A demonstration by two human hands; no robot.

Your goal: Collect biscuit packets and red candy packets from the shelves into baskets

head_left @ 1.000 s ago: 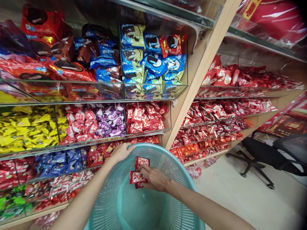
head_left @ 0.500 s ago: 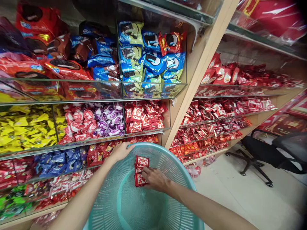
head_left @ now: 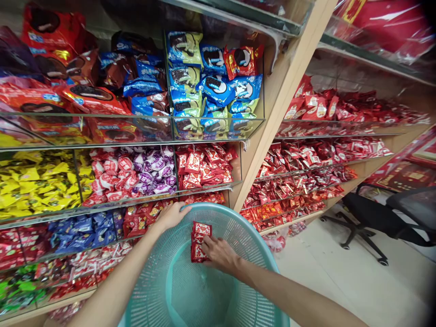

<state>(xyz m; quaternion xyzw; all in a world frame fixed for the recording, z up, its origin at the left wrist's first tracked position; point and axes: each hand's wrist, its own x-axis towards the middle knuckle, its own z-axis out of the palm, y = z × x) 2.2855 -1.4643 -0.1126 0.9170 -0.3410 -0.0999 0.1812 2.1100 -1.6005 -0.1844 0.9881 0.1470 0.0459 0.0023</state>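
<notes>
1. Nearest is the green basket [head_left: 259, 309]; its floor and right wall leave bare room for moving beside the right hand [head_left: 220, 256].
2. That hand is inside the basket, bent fingers against the right edge of several red packets [head_left: 198, 240], which are toward the far wall. Whether the fingers pinch them or merely press, I cannot tell.
3. The left hand [head_left: 172, 215] is at the far-left rim, thumb over it, other fingers mostly hidden; the grip seems closed around the rim.
4. As I judge it, the red packets are already within the rim but not yet apart from the fingers; similar-looking packets [head_left: 204, 165] remain in a shelf bin just beyond.
5. Farther, the shelf edge [head_left: 102, 146] and wooden post [head_left: 281, 106] leave little room past the rim.
6. At far right, bare floor [head_left: 306, 268] gives freer room toward the chair [head_left: 374, 215].
</notes>
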